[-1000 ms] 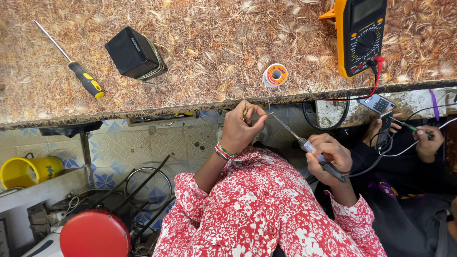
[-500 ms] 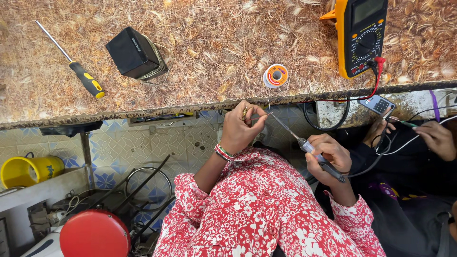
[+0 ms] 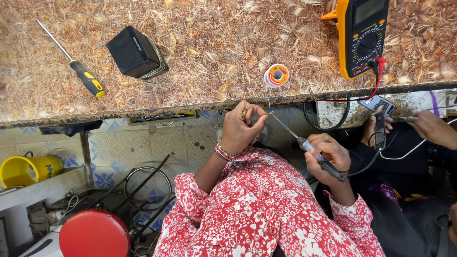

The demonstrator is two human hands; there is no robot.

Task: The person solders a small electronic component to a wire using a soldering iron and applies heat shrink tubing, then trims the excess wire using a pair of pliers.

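Red sleeves (image 3: 266,214) splashed with white flowers, a red, white and green beaded bracelet (image 3: 223,152). Brown leaf-patterned worktop (image 3: 214,43), yellow-and-black screwdriver handle (image 3: 88,80), black box (image 3: 133,51), orange-centred solder spool (image 3: 277,75), yellow-framed black meter (image 3: 364,35), blue patterned tiles (image 3: 124,145), yellow bucket (image 3: 24,170), red round lid (image 3: 94,234).

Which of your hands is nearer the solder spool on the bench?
Left. The left hand pinches a small part just below the solder spool; the right hand, gripping the soldering iron, sits lower and further right.
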